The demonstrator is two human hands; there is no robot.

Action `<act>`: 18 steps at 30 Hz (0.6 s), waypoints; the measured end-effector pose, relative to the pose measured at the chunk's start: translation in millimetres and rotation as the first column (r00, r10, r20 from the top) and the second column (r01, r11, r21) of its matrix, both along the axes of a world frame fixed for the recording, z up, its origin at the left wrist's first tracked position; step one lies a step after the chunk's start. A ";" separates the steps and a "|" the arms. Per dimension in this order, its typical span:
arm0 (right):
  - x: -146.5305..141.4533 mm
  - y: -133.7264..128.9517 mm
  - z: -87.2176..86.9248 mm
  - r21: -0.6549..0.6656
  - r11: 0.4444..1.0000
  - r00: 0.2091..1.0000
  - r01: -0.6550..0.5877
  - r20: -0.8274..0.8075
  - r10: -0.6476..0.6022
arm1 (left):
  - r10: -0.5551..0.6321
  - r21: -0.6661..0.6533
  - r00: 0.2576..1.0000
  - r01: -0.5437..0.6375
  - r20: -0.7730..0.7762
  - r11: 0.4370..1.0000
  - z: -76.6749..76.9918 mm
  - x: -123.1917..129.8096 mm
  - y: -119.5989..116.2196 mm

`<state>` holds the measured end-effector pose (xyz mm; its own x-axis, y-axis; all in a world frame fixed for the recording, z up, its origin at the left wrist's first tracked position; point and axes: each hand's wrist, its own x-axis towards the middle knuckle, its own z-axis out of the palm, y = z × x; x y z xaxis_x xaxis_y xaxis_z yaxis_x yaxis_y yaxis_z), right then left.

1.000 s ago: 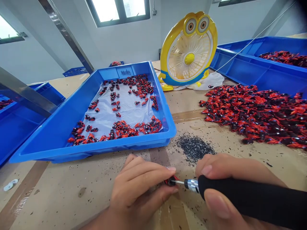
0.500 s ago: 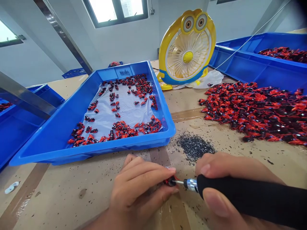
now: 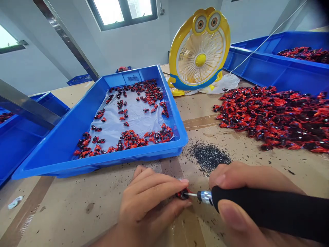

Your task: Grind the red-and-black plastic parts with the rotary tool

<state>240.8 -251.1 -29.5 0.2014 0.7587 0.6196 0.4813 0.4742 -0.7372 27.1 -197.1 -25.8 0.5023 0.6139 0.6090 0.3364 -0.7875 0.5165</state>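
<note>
Between its fingertips and thumb, my left hand (image 3: 151,200) pinches a small red and black part (image 3: 182,194) just above the table. My right hand (image 3: 241,202) is wrapped round a black-handled tool (image 3: 269,211) with a silver collar. The tool's thin metal tip points left and meets the dark end of the part. Beyond my hands stands a blue tray (image 3: 102,164) lined with white sheeting, holding several similar red and black parts. A large heap of these parts (image 3: 272,118) lies on the table at the right.
Black shavings (image 3: 209,157) are scattered in front of my right hand. A yellow and blue fan (image 3: 200,60) stands behind the tray. More blue trays (image 3: 277,73) are at the back right and far left. A metal post (image 3: 66,39) slants across the left side.
The view has shifted very slightly. Both hands keep the same hold, with the tool tip still at the part.
</note>
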 end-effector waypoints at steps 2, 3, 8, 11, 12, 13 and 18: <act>-1.1 1.6 0.6 -0.012 1.000 1.000 -0.015 0.015 0.015 | 0.005 0.003 1.000 -0.005 0.006 1.000 0.8 0.2 -0.2; -2.1 2.2 1.2 -0.015 0.999 0.999 -0.030 0.015 0.030 | 0.006 0.005 1.000 -0.006 0.006 1.000 1.2 0.3 -0.2; -5.7 0.3 3.2 -0.010 1.000 1.000 -0.023 -0.020 0.023 | -0.003 0.009 1.000 0.003 0.000 1.000 1.3 0.7 0.7; -5.0 -1.0 3.4 -0.032 0.999 1.000 0.019 0.008 -0.019 | -0.004 0.008 1.000 0.004 -0.001 1.000 0.6 1.0 1.4; -4.5 -0.7 3.6 -0.038 0.999 0.998 0.037 0.043 -0.035 | 0.001 0.013 1.000 -0.001 -0.004 1.000 0.6 1.1 1.5; -4.2 0.1 3.9 -0.046 0.998 0.995 0.048 0.092 -0.044 | 0.007 0.020 1.000 -0.007 -0.009 1.000 0.9 1.2 1.5; -6.4 5.7 5.5 0.032 0.996 0.980 0.082 0.181 -0.086 | 0.022 0.032 0.999 -0.021 -0.023 0.999 3.9 1.7 1.4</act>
